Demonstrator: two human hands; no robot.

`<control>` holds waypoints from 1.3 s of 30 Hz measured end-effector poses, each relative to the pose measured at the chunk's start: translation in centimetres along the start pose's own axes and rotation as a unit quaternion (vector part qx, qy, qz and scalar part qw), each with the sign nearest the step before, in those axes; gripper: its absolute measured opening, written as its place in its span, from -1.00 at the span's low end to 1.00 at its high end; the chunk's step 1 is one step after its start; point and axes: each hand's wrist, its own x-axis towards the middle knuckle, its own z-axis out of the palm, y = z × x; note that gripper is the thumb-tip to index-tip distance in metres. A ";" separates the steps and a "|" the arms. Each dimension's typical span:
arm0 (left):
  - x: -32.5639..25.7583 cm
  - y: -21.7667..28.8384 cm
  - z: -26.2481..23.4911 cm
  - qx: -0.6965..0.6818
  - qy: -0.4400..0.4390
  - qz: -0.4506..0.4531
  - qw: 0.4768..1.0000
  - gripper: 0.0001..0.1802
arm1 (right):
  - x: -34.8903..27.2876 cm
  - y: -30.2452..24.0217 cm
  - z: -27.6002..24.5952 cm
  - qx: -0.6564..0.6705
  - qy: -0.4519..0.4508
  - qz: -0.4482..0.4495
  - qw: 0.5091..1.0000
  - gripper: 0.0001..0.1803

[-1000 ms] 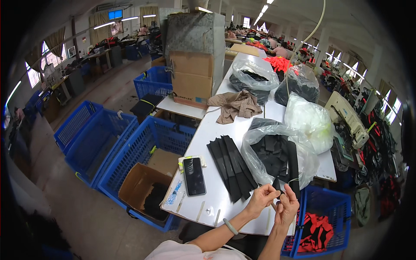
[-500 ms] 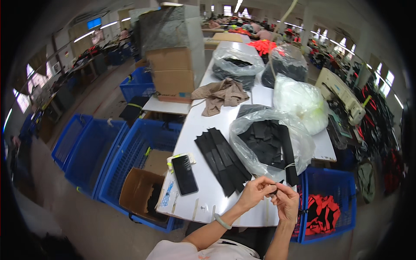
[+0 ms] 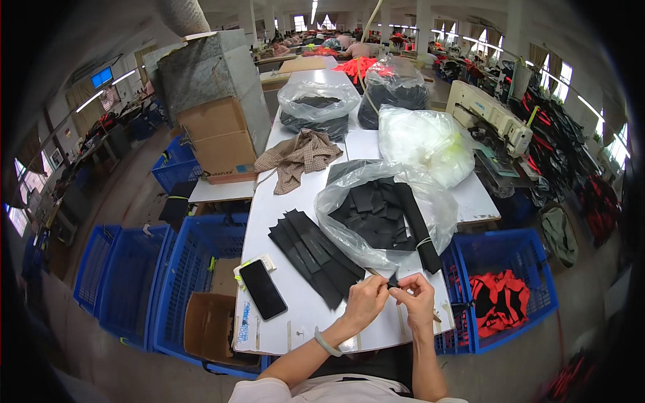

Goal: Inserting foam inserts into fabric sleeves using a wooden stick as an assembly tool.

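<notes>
My left hand (image 3: 366, 302) and my right hand (image 3: 416, 299) meet over the near edge of the white table (image 3: 295, 316), both pinching a small black fabric piece (image 3: 392, 281) between the fingertips. Just beyond my hands lies a clear plastic bag (image 3: 383, 211) full of black fabric pieces, with a long black strip (image 3: 418, 228) hanging out toward me. To the left of it, a fanned stack of black fabric strips (image 3: 312, 255) lies flat on the table. A green band circles my left wrist.
A black phone (image 3: 263, 289) lies near the table's left edge. Farther along are a brown checked cloth (image 3: 295, 158), more filled bags (image 3: 423, 141) and cardboard boxes (image 3: 218, 144). Blue crates (image 3: 171, 275) stand left; another with red fabric (image 3: 500, 299) stands right. A sewing machine (image 3: 490, 121) sits right.
The view has tilted and moved closer to the table. My hands stay together at the near edge, still working the small black piece between the fingers.
</notes>
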 end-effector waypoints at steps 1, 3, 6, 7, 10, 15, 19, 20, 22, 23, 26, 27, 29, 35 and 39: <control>0.2 0.0 -0.3 0.009 -0.002 0.018 1.000 -0.86 | 0.3 0.2 0.0 -0.101 -0.014 -0.036 0.994 -0.80; 0.4 0.6 -0.6 0.015 -0.008 0.032 0.999 -0.87 | 0.8 0.6 0.0 -0.140 -0.005 -0.074 0.987 -0.82; 0.0 0.6 -0.5 0.067 -0.016 0.063 0.996 -0.89 | 1.2 0.5 0.3 -0.371 0.027 -0.240 0.896 -0.85; -0.2 0.5 -0.5 0.084 -0.016 0.057 0.995 -0.90 | 1.1 0.9 0.5 -0.373 0.030 -0.239 0.896 -0.85; -0.5 0.1 -0.7 0.086 0.002 0.048 0.995 -0.90 | 0.3 1.5 1.7 -0.365 0.074 -0.261 0.891 -0.88; -1.3 -1.4 -1.3 -0.176 -0.080 -0.220 0.956 -0.80 | -0.3 1.8 1.7 -0.343 -0.003 -0.107 0.933 -0.91; -1.7 -1.7 -1.2 -0.365 -0.056 -0.288 0.884 -0.70 | -1.5 1.7 2.2 -0.301 -0.011 -0.198 0.933 -0.86; -1.8 -1.8 -1.4 -0.370 -0.041 -0.294 0.880 -0.67 | -1.3 1.4 2.1 -0.263 -0.021 -0.211 0.941 -0.82; -1.8 -1.4 -2.3 -0.405 -0.046 -0.301 0.862 -0.67 | -0.7 0.2 1.6 -0.342 0.068 -0.220 0.911 -0.77; -1.9 -1.1 -2.5 -0.438 -0.050 -0.305 0.844 -0.68 | -0.7 -0.2 1.5 -0.366 0.095 -0.217 0.900 -0.77; -2.2 -0.4 -2.1 -0.441 -0.037 -0.314 0.840 -0.65 | -1.6 0.5 1.5 -0.388 0.066 -0.244 0.886 -0.74; -2.3 -0.1 -2.0 -0.443 -0.022 -0.319 0.838 -0.64 | -1.7 0.9 1.5 -0.390 0.072 -0.246 0.884 -0.74; -2.9 0.5 -1.5 -0.445 -0.010 -0.318 0.837 -0.65 | -1.8 1.8 1.4 -0.426 0.109 -0.306 0.844 -0.72; -3.5 1.7 -0.4 -0.439 0.032 -0.333 0.833 -0.69 | -1.5 2.8 1.5 -0.452 0.133 -0.326 0.820 -0.77; -3.4 1.3 -0.1 -0.402 0.019 -0.323 0.857 -0.70 | -1.1 2.0 -0.2 -0.264 0.146 -0.221 0.928 -0.90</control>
